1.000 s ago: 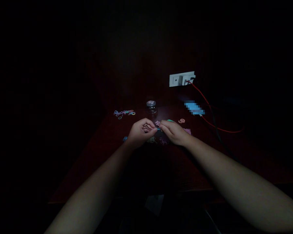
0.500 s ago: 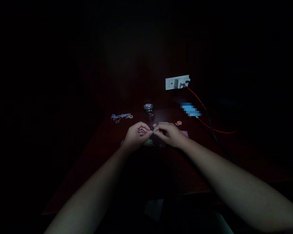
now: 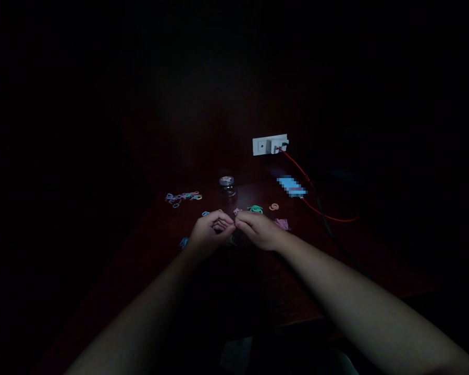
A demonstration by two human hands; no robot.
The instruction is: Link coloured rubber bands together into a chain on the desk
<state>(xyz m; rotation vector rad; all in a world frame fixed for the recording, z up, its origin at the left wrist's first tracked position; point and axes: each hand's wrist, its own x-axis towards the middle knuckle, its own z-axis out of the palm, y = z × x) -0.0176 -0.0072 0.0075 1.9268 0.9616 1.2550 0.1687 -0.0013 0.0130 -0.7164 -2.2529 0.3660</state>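
Observation:
My left hand and my right hand meet fingertip to fingertip above the dark red table. Both are closed in a pinch on a small hair tie, which the fingers almost fully hide. Around them lie little heaps of hair ties: green ones just beyond my right hand, pink ones beside its wrist, and blue ones to the left of my left hand. Two orange rings rest farther back. Another pale heap lies partly covered under my fingers.
A small clear jar with a lid stands at the back, left of a lit phone. A red cable runs from the phone to a wall socket. Mixed coloured hair ties lie at the back left. The room is very dark.
The view has shifted, so everything sits lower and farther left. My right hand has turned with its fingers curled in more, and the blue bit between the fingertips is now mostly hidden.

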